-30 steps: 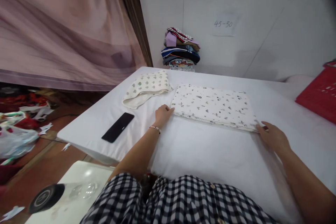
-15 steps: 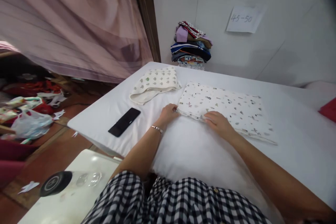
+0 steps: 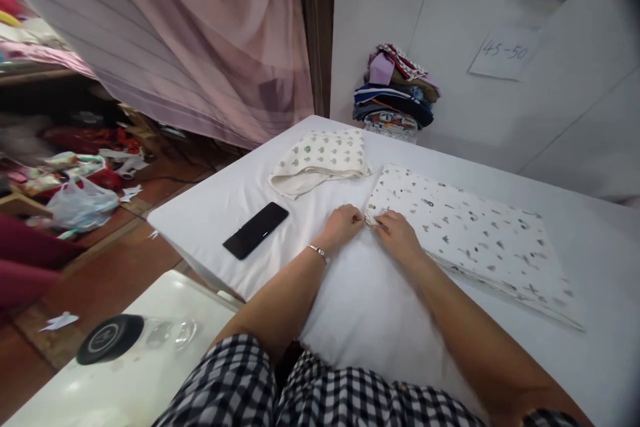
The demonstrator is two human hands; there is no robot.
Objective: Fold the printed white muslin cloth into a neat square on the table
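Observation:
A folded white cloth with small grey-green prints (image 3: 475,227) lies flat on the white-covered table (image 3: 200,207). Its near left corner is between my two hands. My left hand (image 3: 344,223) has its fingers closed at that corner. My right hand (image 3: 399,235) pinches the cloth's front edge just beside it, thumb and fingertips together. The fingers partly hide the corner. Behind my left hand lies a second folded cloth, cream with green prints (image 3: 325,159), touched by neither hand.
A black phone (image 3: 256,230) lies on the table left of my left arm. Against the wall stands a pile of folded clothes (image 3: 395,90). At lower left is a white surface (image 3: 173,307) with a round black object (image 3: 111,339). A pink curtain (image 3: 215,33) hangs at left.
My right hand has moved left along the cloth's front edge to the corner, close to my left hand. The view has turned slightly, shifting the scene.

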